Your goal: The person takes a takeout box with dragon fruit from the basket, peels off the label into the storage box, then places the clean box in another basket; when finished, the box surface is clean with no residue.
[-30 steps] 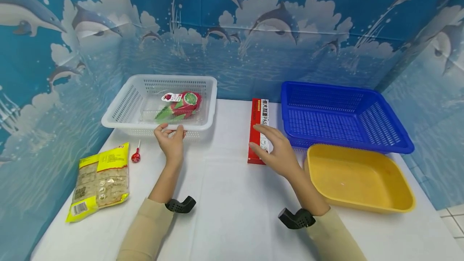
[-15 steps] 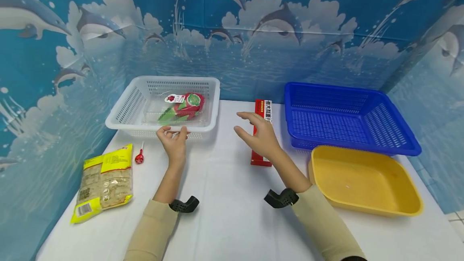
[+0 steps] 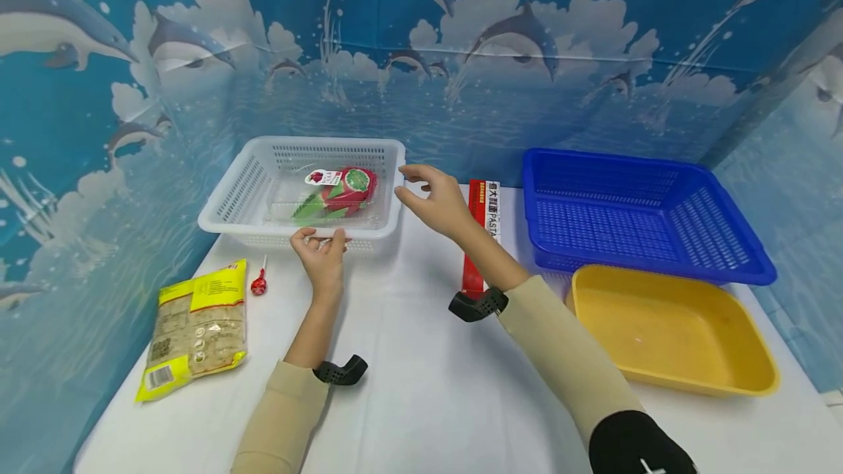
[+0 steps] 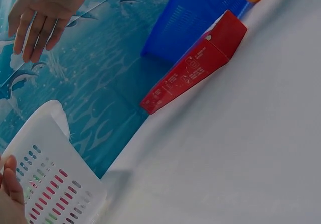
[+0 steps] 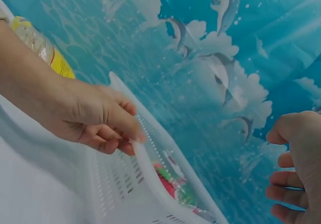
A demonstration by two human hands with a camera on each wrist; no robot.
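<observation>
My left hand (image 3: 323,265) grips the near rim of a white plastic basket (image 3: 230,228), thumb and fingers on either side of the edge in the right wrist view. Inside the basket lies a clear plastic box (image 3: 283,200) with a white label, and a red and green dragon fruit (image 3: 358,181) shows within it. My right hand (image 3: 440,200) hovers by the basket's right end, thumb and fingers spread and holding nothing. In the right wrist view a gap separates this hand (image 5: 303,169) from the basket (image 5: 150,176). The right forearm covers part of a red pasta box (image 3: 477,203).
A blue basket (image 3: 645,269) stands at the back right, with a yellow tub (image 3: 672,328) in front of it. On the left lie a yellow bag of dry food (image 3: 197,328) and a red lollipop (image 3: 259,284). A dolphin-print curtain (image 3: 421,108) rises behind the white table (image 3: 408,386).
My right hand has moved left and away from me, from over the pasta box to beside the white basket's right end. The left hand keeps its hold on the rim.
</observation>
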